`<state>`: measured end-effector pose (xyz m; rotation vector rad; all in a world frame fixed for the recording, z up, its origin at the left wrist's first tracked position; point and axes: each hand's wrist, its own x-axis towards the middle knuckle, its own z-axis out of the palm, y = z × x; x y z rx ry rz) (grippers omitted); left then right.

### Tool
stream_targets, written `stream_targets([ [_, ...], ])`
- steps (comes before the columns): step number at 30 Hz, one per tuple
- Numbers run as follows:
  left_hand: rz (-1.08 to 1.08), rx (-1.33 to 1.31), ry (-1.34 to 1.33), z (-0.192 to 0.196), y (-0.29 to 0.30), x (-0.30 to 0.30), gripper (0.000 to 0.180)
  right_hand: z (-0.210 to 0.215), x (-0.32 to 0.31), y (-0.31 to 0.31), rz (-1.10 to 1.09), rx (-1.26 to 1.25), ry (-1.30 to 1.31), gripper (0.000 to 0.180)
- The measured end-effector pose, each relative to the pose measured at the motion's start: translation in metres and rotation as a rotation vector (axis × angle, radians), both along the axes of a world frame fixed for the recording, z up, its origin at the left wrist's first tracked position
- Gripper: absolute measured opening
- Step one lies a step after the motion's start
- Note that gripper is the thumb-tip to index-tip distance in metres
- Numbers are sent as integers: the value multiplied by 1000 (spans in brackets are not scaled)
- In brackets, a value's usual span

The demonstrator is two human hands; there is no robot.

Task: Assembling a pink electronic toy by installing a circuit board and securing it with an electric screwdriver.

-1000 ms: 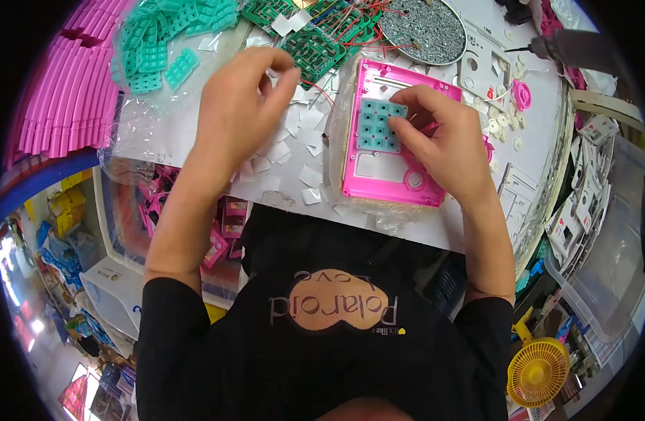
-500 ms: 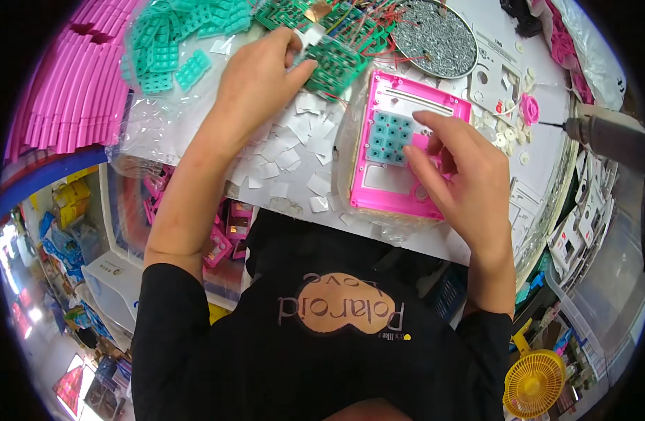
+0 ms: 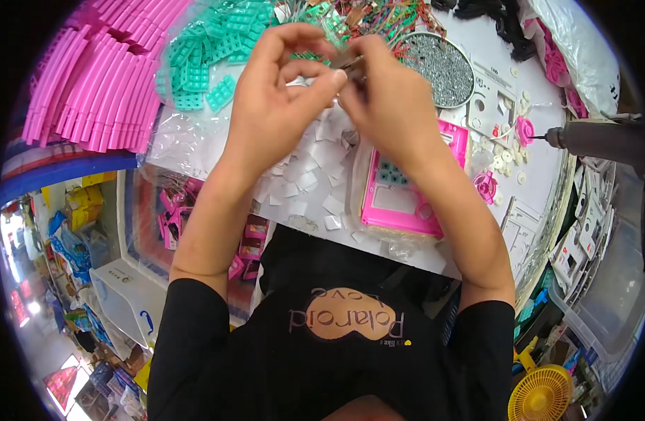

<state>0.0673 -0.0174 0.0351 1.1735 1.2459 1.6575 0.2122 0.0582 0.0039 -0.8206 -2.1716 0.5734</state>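
Note:
Both my hands meet over the far middle of the table, fingers bent toward each other and a little smeared by motion. My left hand [image 3: 270, 98] and my right hand [image 3: 392, 105] pinch between their fingertips a thin dark piece, apparently a circuit board [image 3: 346, 62] seen nearly edge-on. Most of it is hidden by the fingers. Under my right wrist lies a pink plastic casing [image 3: 406, 219]. Inside it sits a blue-green rubber keypad [image 3: 390, 173], partly covered by my forearm.
Loose green keypads [image 3: 220, 42] lie far left beside stacked pink strips [image 3: 91, 98]. Colored wires [image 3: 406, 21] and a round tray of small metal parts [image 3: 438, 70] are at the back. White paper pieces [image 3: 294, 182] are scattered centrally. A power screwdriver [image 3: 596, 144] points in from the right.
My right hand has left the pink casing and moved far left to meet my left hand. The circuit board at my left hand has been lifted between both hands. The view has shifted slightly.

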Motion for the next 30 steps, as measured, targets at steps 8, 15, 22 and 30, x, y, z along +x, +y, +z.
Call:
stream_targets([
  [8,90,-99,538,-1,-28,-6,34,30,21,-6,196,-1113,909,39],
  [15,16,-115,2,-21,-35,10,24,40,40,-38,311,-1093,812,22],
  [22,-152,-32,-338,-23,-56,11,30,37,40,-46,342,-1393,909,15],
  [30,-245,-12,-267,-34,-67,2,35,40,40,-33,328,-1519,775,20],
])
